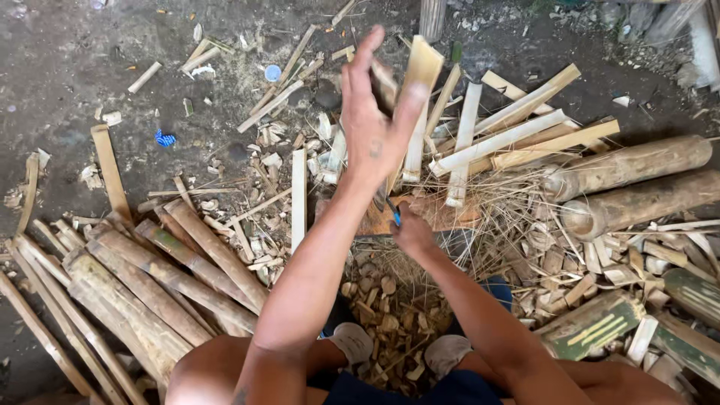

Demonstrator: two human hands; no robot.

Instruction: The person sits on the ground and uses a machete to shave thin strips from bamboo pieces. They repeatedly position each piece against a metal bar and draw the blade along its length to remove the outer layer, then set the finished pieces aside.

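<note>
My left hand (371, 124) is raised in the middle of the view, thumb and fingers closed around the upper part of a pale bamboo slat (422, 64) that stands nearly upright. Its lower end runs down behind my wrist. Just below, my right hand (410, 231) grips a tool with a blue handle (394, 214) against the foot of the slat, over an orange-brown wooden block (442, 214). The tool's blade is hidden by my left wrist. My knees and feet show at the bottom edge.
Split bamboo strips (499, 139) lie fanned out behind the block. Two thick bamboo logs (637, 184) lie at the right, and long half-round bamboo pieces (150, 281) at the left. Chips and shavings (379, 315) cover the dirt ground between my legs.
</note>
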